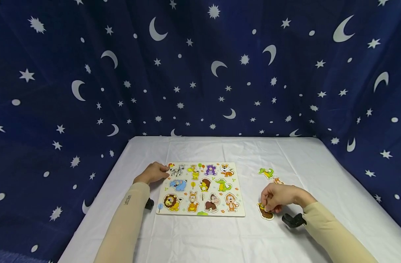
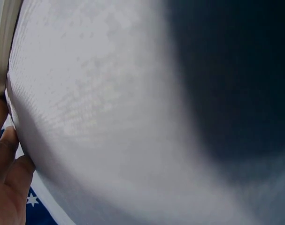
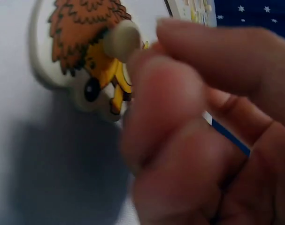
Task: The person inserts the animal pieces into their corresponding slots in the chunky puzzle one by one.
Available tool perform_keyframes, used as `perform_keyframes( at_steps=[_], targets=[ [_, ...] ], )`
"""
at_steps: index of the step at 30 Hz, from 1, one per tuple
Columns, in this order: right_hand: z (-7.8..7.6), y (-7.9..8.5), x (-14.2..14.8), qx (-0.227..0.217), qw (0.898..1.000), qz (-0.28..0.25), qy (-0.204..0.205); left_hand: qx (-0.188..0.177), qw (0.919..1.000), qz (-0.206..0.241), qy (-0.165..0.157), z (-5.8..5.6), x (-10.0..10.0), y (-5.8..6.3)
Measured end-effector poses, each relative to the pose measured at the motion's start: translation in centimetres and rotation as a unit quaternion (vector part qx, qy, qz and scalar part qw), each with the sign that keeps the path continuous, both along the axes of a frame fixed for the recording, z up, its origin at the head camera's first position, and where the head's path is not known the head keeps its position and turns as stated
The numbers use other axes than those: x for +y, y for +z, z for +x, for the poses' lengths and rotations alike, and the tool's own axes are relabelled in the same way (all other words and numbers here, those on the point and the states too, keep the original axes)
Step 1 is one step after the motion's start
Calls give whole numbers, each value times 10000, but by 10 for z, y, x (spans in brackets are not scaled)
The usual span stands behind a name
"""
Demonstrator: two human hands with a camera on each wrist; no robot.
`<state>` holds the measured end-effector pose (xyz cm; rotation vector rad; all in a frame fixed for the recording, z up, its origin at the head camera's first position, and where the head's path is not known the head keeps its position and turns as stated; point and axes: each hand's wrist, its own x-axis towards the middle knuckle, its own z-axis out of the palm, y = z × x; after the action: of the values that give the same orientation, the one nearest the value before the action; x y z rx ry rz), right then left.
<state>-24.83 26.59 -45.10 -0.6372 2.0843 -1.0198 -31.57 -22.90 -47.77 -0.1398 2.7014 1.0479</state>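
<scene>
My right hand (image 1: 279,197) is at a hedgehog puzzle piece (image 1: 266,214) on the white cloth, thumb and fingertips pinching at its small round knob (image 3: 126,41). In the right wrist view the hedgehog shows brown spines and a yellow face, partly behind the fingers. Just beyond that hand lie a green crocodile piece (image 1: 266,172) and a tiger piece (image 1: 277,180), which the hand partly hides. My left hand (image 1: 155,172) rests at the upper left edge of the animal puzzle board (image 1: 200,212), fingers touching its side.
Several animal pictures cover the board, among them a lion (image 1: 171,202), a blue elephant (image 1: 178,185) and a gorilla (image 1: 212,203). A white cloth covers the table (image 1: 193,237). Behind it hangs a dark blue curtain (image 1: 200,95) with moons and stars.
</scene>
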Motion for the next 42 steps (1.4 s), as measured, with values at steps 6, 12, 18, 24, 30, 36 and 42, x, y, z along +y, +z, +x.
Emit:
perform_keyframes(
  at_steps=[6,12,18,24,30,36,42],
  targets=[
    [1,-3,-2,-160,9978,-185,621,-17,10000,-51,-83,2,0,0],
    [-2,1,-10,-191,9944,60,1033,1,9997,-157,-160,2,-2,3],
    [-1,9,-18,-49,9921,743,1008,55,9998,-108,-175,2,-2,7],
    [1,8,-20,212,9915,951,863,-15,10000,-59,-62,3,1,8],
    [2,4,-20,194,9948,690,729,-52,10000,-49,-33,4,1,8],
    [2,-1,-20,375,9967,582,430,-8,9999,-74,-93,2,0,9],
    [2,-9,-20,535,9979,323,158,-56,9999,-104,-72,3,0,7]
  ],
)
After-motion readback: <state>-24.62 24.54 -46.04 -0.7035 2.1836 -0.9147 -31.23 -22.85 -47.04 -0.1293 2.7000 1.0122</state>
